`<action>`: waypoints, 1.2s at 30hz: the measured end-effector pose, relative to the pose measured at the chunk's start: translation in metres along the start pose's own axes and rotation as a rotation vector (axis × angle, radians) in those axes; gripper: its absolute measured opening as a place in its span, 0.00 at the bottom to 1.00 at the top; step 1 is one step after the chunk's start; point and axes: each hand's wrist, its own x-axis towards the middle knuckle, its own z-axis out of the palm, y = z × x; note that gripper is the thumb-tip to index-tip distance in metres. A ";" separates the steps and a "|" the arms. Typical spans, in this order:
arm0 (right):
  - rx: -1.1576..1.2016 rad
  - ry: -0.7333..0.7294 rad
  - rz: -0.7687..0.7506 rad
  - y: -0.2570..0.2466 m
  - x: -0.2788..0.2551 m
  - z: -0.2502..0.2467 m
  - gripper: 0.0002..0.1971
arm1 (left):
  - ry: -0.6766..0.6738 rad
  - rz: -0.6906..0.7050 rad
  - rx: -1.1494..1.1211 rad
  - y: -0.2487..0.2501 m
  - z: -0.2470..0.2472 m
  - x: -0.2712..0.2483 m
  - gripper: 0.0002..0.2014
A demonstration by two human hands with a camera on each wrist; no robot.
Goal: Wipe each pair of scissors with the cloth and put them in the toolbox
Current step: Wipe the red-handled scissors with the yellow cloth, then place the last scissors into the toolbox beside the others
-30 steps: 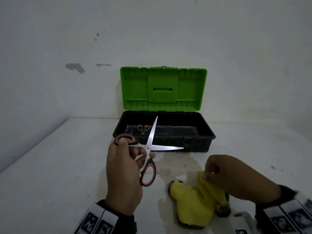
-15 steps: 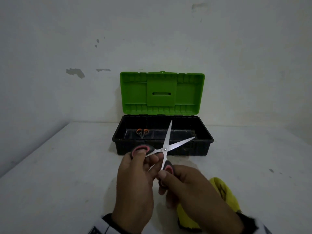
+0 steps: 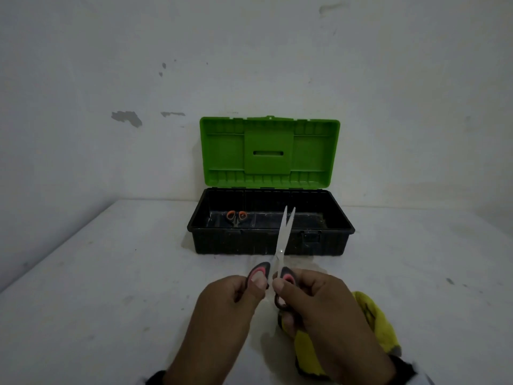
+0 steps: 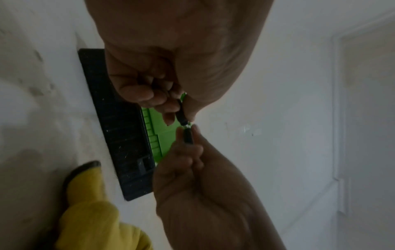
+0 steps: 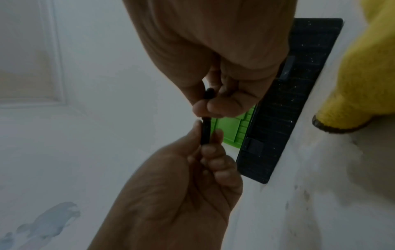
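Both hands hold a pair of scissors (image 3: pixel 281 240) with black and pink handles in front of the toolbox (image 3: pixel 266 245). Its blades are almost together and point at the box. My left hand (image 3: pixel 254 284) pinches the left handle, and my right hand (image 3: pixel 286 287) pinches the right handle. In the left wrist view the handle (image 4: pixel 181 116) shows edge-on between thumb and fingers. The yellow cloth (image 3: pixel 372 318) lies on the table beneath my right forearm. A small orange-handled pair of scissors (image 3: pixel 236 216) lies inside the box at the left.
The toolbox's green lid (image 3: pixel 269 151) stands open against the white wall. The white table (image 3: pixel 111 273) stretches to the left and right of the box. A damp patch (image 3: pixel 305 265) shows on the table before the box.
My right hand let go of the cloth and took the scissors' second handle. The blades went from wide open to nearly together and now point at the toolbox.
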 end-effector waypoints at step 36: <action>-0.006 -0.224 0.215 -0.040 0.005 -0.020 0.13 | 0.012 0.059 -0.598 0.020 -0.012 0.071 0.14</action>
